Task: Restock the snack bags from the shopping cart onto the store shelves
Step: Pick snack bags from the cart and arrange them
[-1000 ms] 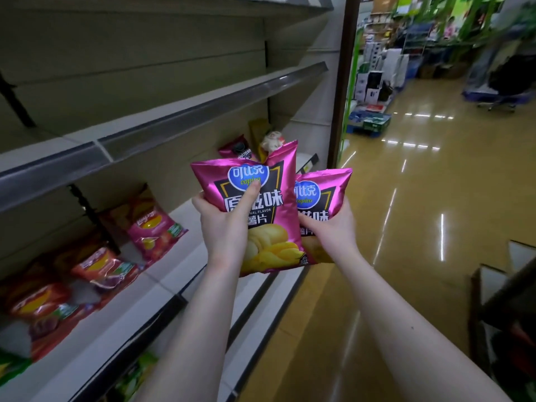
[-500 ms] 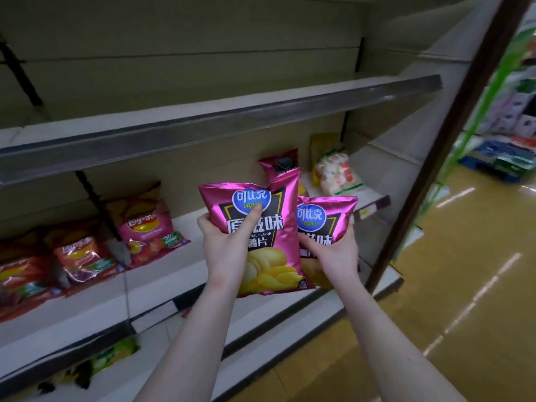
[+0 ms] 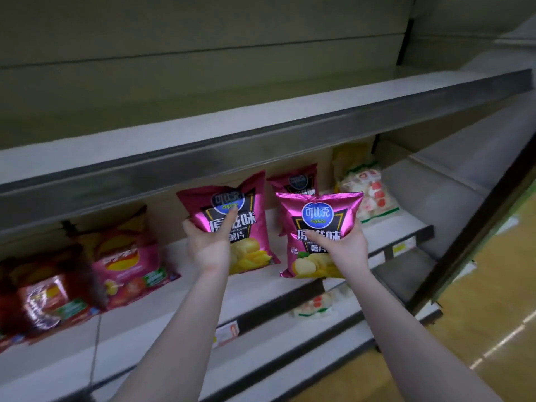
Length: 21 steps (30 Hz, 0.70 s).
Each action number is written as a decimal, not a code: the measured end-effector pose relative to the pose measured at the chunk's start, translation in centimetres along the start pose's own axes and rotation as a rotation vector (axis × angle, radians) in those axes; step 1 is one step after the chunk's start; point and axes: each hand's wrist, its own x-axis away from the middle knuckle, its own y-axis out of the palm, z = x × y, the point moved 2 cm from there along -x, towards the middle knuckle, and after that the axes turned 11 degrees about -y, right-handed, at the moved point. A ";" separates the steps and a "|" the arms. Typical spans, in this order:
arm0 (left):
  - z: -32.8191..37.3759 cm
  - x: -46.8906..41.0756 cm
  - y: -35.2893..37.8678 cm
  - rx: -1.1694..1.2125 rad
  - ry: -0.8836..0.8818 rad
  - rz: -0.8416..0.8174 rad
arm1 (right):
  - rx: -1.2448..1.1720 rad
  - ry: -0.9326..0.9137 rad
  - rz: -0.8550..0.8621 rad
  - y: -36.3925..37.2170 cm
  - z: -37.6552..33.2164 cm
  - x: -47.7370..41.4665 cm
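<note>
Snack bags fill both hands in front of a store shelf unit with pale back panels. The upper shelf (image 3: 261,120) shows no stock. The middle shelf (image 3: 150,311), ahead of the hands and a little below them, is partly stocked. Red and pink chip bags (image 3: 127,262) lie at its left, a white bag with red marks (image 3: 368,195) stands at its right, and a dark magenta bag (image 3: 295,181) of the same brand leans against the back panel.

The left bag (image 3: 252,227) is glossy magenta with a blue round logo and pictured potato slices. It stands upright with its long axis vertical and its top tipped toward the back panel. It is well over the middle shelf, between the red bags and the matching bag. Whether its lower edge touches the shelf cannot be told. The right bag (image 3: 322,219) is identical and also upright, and it hangs nearer the viewer, above the shelf's front edge.

The left hand (image 3: 207,245) grips its bag from the side, thumb across the front. The right hand (image 3: 346,245) grips its bag the same way, fingers curled round the edge.

The left hand looks nearer a resting place, so that bag will probably be set down first, and the right needs to reach further in.
</note>
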 end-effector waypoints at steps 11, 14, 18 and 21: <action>-2.4 -6.7 10.3 -0.109 -0.139 0.011 | -0.038 -0.027 -0.110 -0.6 3.8 -6.9; -3.1 -7.4 11.6 -0.108 -0.146 0.024 | -0.050 -0.048 -0.171 -0.6 4.2 -8.1; -3.7 -7.4 13.1 -0.057 -0.172 0.027 | -0.074 -0.067 -0.244 0.0 5.4 -9.6; -3.7 -7.6 13.9 -0.043 -0.178 -0.023 | -0.100 -0.064 -0.319 0.5 6.1 -10.4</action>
